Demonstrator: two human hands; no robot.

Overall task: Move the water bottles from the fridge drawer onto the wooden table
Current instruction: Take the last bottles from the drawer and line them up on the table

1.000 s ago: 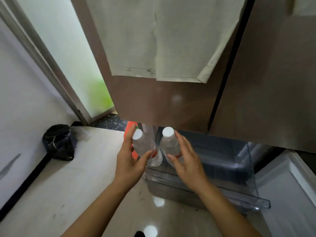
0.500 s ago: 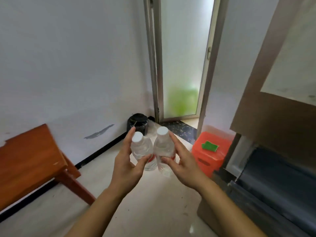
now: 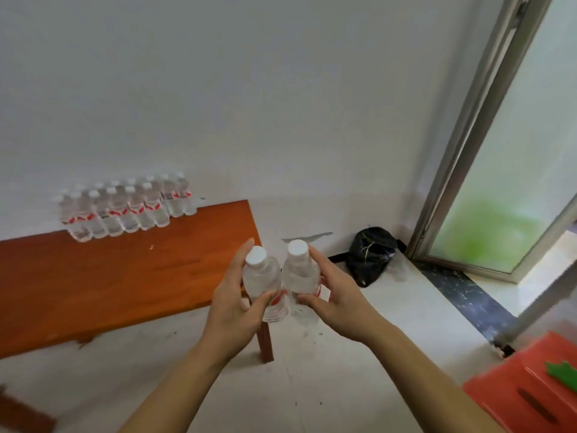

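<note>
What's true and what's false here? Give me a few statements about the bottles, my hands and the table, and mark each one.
1. The left hand grips the left-hand bottle, and the right hand grips the right-hand bottle. True.
2. The wooden table has no bottles on it. False: rows of bottles stand at its far edge, by the wall.
3. Both held bottles have white caps on. True.
4. The black bag lies on the table. False: it lies on the floor, in the corner by the door frame.

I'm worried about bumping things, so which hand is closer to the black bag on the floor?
Right. The right hand is just left of the black bag; the left hand is farther left, by the corner of the wooden table.
</note>
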